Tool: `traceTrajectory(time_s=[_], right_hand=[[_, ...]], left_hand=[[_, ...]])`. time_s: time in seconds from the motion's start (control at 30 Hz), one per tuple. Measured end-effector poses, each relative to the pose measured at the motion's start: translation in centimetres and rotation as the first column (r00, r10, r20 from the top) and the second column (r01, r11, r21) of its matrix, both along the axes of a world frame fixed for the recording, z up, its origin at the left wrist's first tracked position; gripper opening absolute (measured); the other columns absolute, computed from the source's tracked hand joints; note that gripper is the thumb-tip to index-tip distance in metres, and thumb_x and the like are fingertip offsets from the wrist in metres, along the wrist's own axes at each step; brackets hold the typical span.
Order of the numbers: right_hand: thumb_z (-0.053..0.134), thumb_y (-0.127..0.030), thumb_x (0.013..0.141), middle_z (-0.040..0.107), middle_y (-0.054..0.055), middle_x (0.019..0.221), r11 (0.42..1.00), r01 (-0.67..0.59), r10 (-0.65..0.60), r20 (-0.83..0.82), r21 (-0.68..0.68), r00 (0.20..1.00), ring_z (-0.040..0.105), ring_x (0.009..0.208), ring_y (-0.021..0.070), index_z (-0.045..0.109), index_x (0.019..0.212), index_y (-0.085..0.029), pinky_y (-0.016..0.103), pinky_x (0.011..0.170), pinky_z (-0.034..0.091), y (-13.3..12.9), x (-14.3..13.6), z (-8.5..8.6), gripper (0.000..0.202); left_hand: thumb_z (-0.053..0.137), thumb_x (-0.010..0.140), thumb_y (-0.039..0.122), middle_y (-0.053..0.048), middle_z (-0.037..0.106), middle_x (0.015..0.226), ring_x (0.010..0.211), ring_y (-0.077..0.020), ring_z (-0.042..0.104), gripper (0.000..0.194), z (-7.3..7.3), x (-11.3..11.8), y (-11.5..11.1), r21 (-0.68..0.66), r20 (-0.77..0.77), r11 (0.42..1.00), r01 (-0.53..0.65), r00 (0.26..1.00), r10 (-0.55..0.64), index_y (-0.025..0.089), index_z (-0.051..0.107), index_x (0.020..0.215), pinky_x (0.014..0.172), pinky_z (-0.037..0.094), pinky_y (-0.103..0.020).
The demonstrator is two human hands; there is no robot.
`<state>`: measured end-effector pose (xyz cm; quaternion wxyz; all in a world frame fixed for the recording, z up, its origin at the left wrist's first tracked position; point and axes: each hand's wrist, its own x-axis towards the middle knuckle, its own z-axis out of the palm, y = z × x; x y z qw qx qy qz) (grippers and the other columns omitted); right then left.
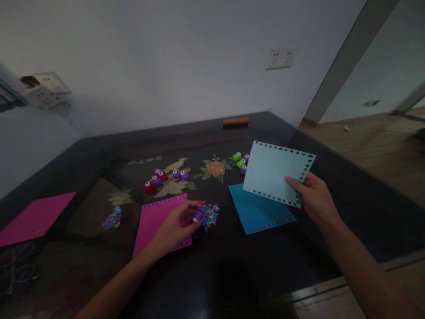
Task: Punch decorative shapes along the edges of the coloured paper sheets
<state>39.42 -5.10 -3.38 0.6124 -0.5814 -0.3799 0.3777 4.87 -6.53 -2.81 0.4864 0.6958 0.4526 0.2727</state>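
Two-handed pose: left hand (176, 225) low, grip around purple punch (199, 214); right hand (315, 197) raised, pinching pale-blue card (274, 173).

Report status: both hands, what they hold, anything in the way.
Left hand holding purple punch, beside loose confetti. Right hand pinching pale sheet; it partly hides blue sheet. No obstruction visible.

1. Light is dim and grey throughout; its source lies out of view.
2. The glossy black tabletop (272, 261) sinks into near-darkness, with a darker rounded patch at front centre.
3. The pale blue square paper sheet with punched edges (277, 170) shows up brightly against it.
4. Edges stretch and smear, blurring the white plastic wall sockets (51, 83) at far left.
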Motion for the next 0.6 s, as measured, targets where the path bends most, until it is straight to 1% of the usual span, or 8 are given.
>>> traceTrajectory(time_s=[0.07,0.13,0.23,0.3,0.37,0.47,0.53,0.6], right_hand=[[0.072,-0.035,0.066,0.074,0.006,0.084,0.997,-0.051,0.049,-0.035,-0.065,0.998,0.069,0.065,0.0220,0.065,0.093,-0.020,0.034,0.057,0.055,0.0,1.1,-0.5,0.031],[0.070,-0.036,0.068,0.074,0.007,0.079,0.981,-0.128,0.118,-0.079,-0.144,0.990,0.067,0.058,0.0213,0.066,0.088,-0.019,0.033,0.052,0.054,-0.1,1.6,-0.7,0.026],[0.071,-0.035,0.069,0.074,0.006,0.074,0.941,-0.226,0.199,-0.131,-0.251,0.971,0.065,0.052,0.0197,0.067,0.085,-0.018,0.032,0.047,0.053,-0.3,1.6,-0.6,0.024],[0.072,-0.034,0.069,0.073,0.005,0.072,0.919,-0.255,0.222,-0.140,-0.301,0.965,0.064,0.050,0.0190,0.067,0.083,-0.018,0.031,0.045,0.052,-0.4,1.4,-0.4,0.022],[0.072,-0.033,0.069,0.073,0.004,0.070,0.902,-0.284,0.250,-0.144,-0.326,0.957,0.064,0.050,0.0187,0.067,0.081,-0.018,0.030,0.045,0.052,-0.5,1.2,-0.3,0.020],[0.070,-0.032,0.071,0.072,0.003,0.067,0.887,-0.328,0.293,-0.153,-0.324,0.944,0.064,0.052,0.0178,0.068,0.082,-0.017,0.029,0.047,0.052,-0.7,0.8,-0.4,0.018],[0.068,-0.030,0.072,0.072,0.003,0.067,0.884,-0.347,0.319,-0.139,-0.313,0.938,0.064,0.052,0.0178,0.069,0.084,-0.017,0.029,0.048,0.052,-0.7,0.7,-0.6,0.018],[0.067,-0.030,0.073,0.072,0.003,0.070,0.882,-0.357,0.339,-0.114,-0.306,0.934,0.065,0.055,0.0189,0.070,0.087,-0.017,0.030,0.050,0.053,-0.7,0.6,-0.8,0.018]], left_hand=[[0.056,0.079,0.023,-0.009,0.057,0.122,0.107,-0.0218,0.058,0.027,0.2,0.2,0.2,0.045,-0.035,0.999,-0.022,0.999,0.023,0.021,0.052,0.105,0.092,0.047,-0.044],[0.056,0.079,0.022,-0.007,0.058,0.116,0.107,-0.0214,0.058,0.028,0.3,0.4,0.6,0.089,-0.085,0.996,-0.026,0.996,0.034,0.022,0.053,0.107,0.090,0.048,-0.041],[0.055,0.081,0.023,-0.006,0.058,0.116,0.100,-0.0196,0.060,0.031,0.8,0.9,1.5,0.119,-0.149,0.993,0.002,0.989,0.016,0.024,0.053,0.112,0.085,0.050,-0.038],[0.054,0.083,0.024,-0.006,0.059,0.116,0.095,-0.0187,0.061,0.033,1.2,1.7,2.4,0.138,-0.173,0.990,0.028,0.985,-0.004,0.024,0.052,0.115,0.084,0.050,-0.038],[0.053,0.084,0.024,-0.007,0.059,0.115,0.096,-0.0190,0.060,0.032,1.8,2.7,3.6,0.187,-0.183,0.981,0.054,0.983,-0.019,0.023,0.052,0.116,0.087,0.049,-0.039],[0.052,0.084,0.022,-0.007,0.060,0.114,0.102,-0.0197,0.059,0.032,2.9,4.5,5.5,0.299,-0.182,0.951,0.083,0.983,-0.028,0.022,0.053,0.116,0.092,0.046,-0.041],[0.052,0.084,0.022,-0.007,0.060,0.116,0.102,-0.0193,0.059,0.034,3.5,5.7,7.0,0.371,-0.183,0.924,0.092,0.983,-0.025,0.021,0.053,0.118,0.092,0.047,-0.039],[0.053,0.084,0.022,-0.008,0.060,0.118,0.100,-0.0184,0.060,0.034,3.7,6.9,8.9,0.417,-0.197,0.904,0.097,0.980,-0.015,0.020,0.053,0.118,0.089,0.048,-0.036]])
